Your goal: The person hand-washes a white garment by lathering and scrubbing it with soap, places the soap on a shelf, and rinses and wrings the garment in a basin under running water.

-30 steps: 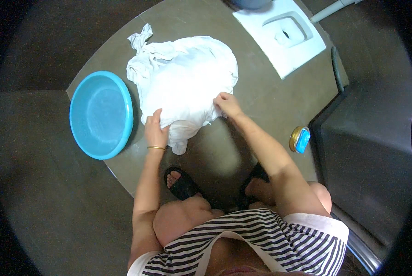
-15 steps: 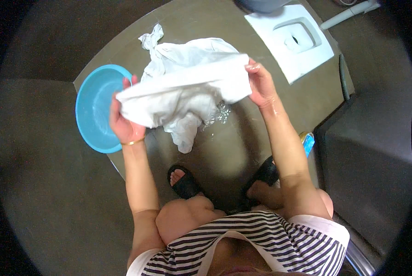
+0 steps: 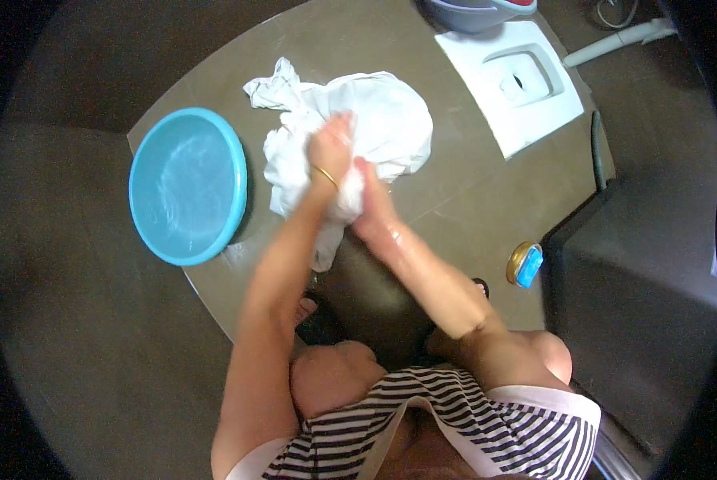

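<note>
Basically, the white cloth (image 3: 398, 120) lies in a heap on the tiled floor (image 3: 462, 196) ahead of the person, between the blue basin (image 3: 239, 172) and the white squat pan (image 3: 486, 80), with a bunch of it up between both hands. Left hand (image 3: 332, 146) is on the bunch, fingers blurred, can't tell if open or closed; right hand (image 3: 371, 202) presses its near right side, fingers mostly hidden by cloth and blur, so closure can't be told there either. Main risk: cloth looks wet and heavy, so a loose hold could let the bunch slip. Shiny wet skin on the right forearm would make that likelier. The near tail hangs toward the black slipper (image 3: 323, 324) on the left foot and could get trodden on. A wide leftward swing could knock the basin rim, near the heap's left side; a push far right and ahead could drag cloth onto the squat pan's edge. Room: the right side has the wider gap, out to the blue soap (image 3: 529, 269) in its gold dish (image 3: 516, 260) by the dark panel (image 3: 638, 272); left is tighter, basin just beside, overhanging the floor's curved edge.
</note>
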Tool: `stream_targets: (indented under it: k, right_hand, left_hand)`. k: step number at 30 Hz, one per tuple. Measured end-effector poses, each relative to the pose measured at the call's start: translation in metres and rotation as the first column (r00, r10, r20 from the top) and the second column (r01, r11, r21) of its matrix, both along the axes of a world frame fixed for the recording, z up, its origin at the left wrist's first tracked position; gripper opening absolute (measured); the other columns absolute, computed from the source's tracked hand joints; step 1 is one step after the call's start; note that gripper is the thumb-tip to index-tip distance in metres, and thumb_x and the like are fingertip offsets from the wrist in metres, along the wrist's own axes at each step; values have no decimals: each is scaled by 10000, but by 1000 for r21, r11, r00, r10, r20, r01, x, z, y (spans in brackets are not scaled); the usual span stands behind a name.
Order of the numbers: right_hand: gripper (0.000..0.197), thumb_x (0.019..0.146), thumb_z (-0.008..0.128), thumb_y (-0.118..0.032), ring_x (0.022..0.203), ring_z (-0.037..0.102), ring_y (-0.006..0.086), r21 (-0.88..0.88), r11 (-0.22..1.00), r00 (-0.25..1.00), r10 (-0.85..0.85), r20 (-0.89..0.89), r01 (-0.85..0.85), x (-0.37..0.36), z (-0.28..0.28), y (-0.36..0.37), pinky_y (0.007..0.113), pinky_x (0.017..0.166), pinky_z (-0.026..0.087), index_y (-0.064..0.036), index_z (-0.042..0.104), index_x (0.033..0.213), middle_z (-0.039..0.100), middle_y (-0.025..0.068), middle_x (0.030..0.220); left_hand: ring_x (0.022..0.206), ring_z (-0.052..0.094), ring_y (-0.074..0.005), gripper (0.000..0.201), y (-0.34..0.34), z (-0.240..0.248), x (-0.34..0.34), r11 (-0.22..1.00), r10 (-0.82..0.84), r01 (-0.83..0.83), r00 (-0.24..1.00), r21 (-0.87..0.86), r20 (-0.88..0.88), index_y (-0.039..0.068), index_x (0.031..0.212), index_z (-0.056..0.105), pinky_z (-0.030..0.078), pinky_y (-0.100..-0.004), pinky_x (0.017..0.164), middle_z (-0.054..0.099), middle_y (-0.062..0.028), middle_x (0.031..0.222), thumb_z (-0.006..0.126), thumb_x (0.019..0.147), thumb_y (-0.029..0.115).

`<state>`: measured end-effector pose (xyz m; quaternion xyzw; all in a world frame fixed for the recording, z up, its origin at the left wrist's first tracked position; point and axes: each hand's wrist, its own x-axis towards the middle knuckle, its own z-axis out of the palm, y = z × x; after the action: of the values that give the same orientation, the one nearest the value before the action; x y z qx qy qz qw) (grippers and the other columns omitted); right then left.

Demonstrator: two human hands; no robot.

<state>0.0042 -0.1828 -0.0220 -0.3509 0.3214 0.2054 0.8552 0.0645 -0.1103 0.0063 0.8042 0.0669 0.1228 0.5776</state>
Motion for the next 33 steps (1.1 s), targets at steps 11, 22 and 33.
stream_targets:
  k: [11, 22, 33]
  right_hand:
    - [459, 798, 559, -207, 916, 533, 264, -111, 993, 981, -20, 195, 43, 103, 70, -99, 371, 775, 496, -8, 365, 1163, 493, 143, 1005]
    - [589, 678, 625, -63, 489, 495, 141, -585, 771, 948, 317, 11, -251, 45, -23, -70, 247, 384, 403, 32, 272, 1139, 502, 114, 757]
    - [452, 658, 662, -269, 703, 577, 249, -992, 93, 813, 583, -12, -81, 104, -1, -125, 330, 645, 466, 7, 474, 964, 569, 140, 805]
  left_hand:
    - [877, 528, -297, 313, 107, 51, 66, 607, 141, -439, 880, 663, 454, 43, 984, 526, 426, -371, 733, 547, -128, 978, 605, 740, 221]
    - [1034, 471, -308, 515, -8, -44, -102, 660, -283, 224, 958, 717, -39, 115, 1092, 518, 381, -387, 850, 415, -173, 1209, 679, 604, 134]
    - [838, 507, -271, 128, 8, -11, -127, 816, -373, 296, 926, 497, 60, 53, 704, 477, 384, -395, 753, 547, -72, 928, 515, 599, -10]
